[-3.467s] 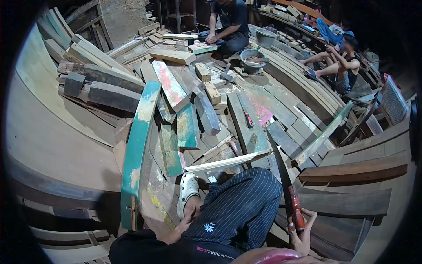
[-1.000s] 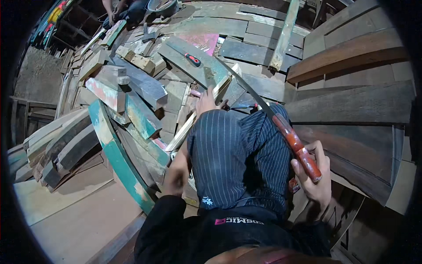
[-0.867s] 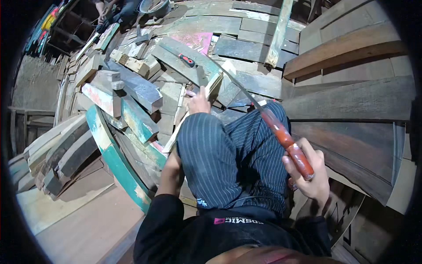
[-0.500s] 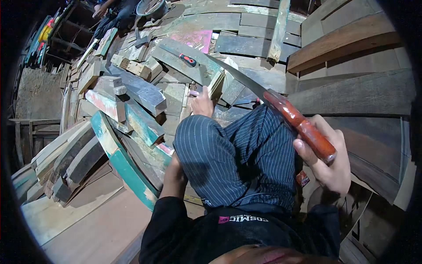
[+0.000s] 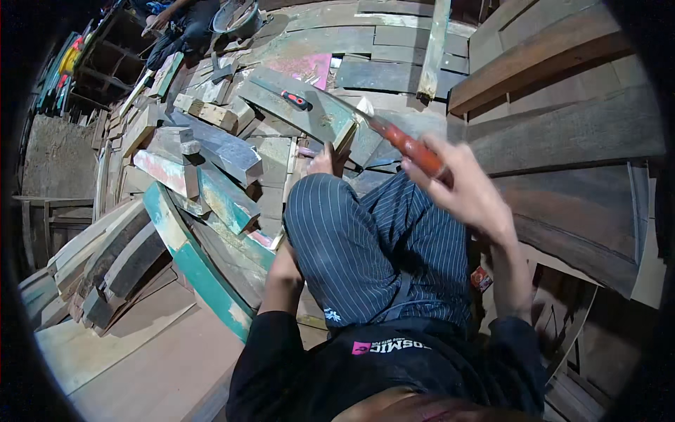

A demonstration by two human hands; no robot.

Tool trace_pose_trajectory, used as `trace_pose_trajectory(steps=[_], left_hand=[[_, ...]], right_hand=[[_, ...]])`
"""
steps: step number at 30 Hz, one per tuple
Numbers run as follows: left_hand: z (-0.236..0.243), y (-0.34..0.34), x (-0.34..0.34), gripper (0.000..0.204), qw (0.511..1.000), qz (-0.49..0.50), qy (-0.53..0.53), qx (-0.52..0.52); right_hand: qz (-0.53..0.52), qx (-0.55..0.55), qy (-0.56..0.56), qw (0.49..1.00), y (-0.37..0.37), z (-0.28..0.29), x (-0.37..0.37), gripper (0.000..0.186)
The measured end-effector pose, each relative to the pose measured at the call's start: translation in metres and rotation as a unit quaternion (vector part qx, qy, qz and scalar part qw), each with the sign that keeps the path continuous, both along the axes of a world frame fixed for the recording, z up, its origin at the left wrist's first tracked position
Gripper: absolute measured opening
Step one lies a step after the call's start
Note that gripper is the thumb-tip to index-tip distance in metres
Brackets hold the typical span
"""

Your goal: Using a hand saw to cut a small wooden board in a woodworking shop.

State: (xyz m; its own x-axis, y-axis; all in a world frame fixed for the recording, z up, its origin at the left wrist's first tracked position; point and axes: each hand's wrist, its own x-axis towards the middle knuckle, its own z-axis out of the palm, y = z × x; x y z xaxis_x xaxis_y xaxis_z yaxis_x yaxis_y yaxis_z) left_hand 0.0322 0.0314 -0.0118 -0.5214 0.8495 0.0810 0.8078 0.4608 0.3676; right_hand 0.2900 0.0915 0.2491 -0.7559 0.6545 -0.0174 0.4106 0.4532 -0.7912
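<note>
My right hand [image 5: 460, 183] is closed around the red-brown handle [image 5: 411, 149] of a long-bladed knife. Its blade [image 5: 344, 103] appears narrow, nearly edge-on, and points up and left over the boards. Beyond my left knee, my left hand [image 5: 321, 163] grips a narrow piece of wood [image 5: 344, 135] that stands tilted; my knee partly hides that hand. Just past the wood lies a grey-green board [image 5: 320, 116] with sawdust on it. A narrow-bladed hand tool with a red and black handle [image 5: 295, 100] rests on this board.
Offcuts and painted beams [image 5: 225, 151] are heaped to my left, with a long teal-painted piece [image 5: 200, 271] nearest me. Thick brown planks [image 5: 541, 60] stand along the right. At the far left, another person [image 5: 186, 32] sits near a bucket [image 5: 239, 20].
My right hand has swung left and forward with the knife, bringing its handle closer to the wood. My left hand stays at the wood. The view has shifted slightly.
</note>
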Motion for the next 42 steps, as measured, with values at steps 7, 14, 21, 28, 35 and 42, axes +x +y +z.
trace_pose_trajectory(steps=[7,14,21,28,35,42], left_hand=[[-0.013,0.001,0.000,0.025,0.993,0.011,0.119,0.010],[0.009,0.001,-0.007,0.027,0.998,-0.019,0.061,0.024],[0.034,0.020,-0.031,0.040,0.977,-0.181,0.095,0.059],[0.028,0.055,-0.027,0.058,0.953,-0.281,0.113,0.012],[0.022,0.052,-0.022,0.052,0.964,-0.232,0.126,0.011],[0.021,0.050,-0.021,0.055,0.975,-0.193,0.112,-0.006]], right_hand=[[-0.049,0.034,0.012,0.998,-0.048,0.001,0.060,0.020],[-0.034,0.046,0.029,0.998,-0.056,-0.019,0.070,0.024],[-0.102,0.106,0.078,0.986,-0.099,-0.018,0.071,0.022],[-0.224,0.015,0.097,0.970,-0.104,-0.059,0.065,0.016],[-0.193,0.044,0.106,0.974,-0.102,-0.080,0.064,0.018],[-0.192,-0.018,0.113,0.975,-0.085,-0.052,0.059,0.016]])
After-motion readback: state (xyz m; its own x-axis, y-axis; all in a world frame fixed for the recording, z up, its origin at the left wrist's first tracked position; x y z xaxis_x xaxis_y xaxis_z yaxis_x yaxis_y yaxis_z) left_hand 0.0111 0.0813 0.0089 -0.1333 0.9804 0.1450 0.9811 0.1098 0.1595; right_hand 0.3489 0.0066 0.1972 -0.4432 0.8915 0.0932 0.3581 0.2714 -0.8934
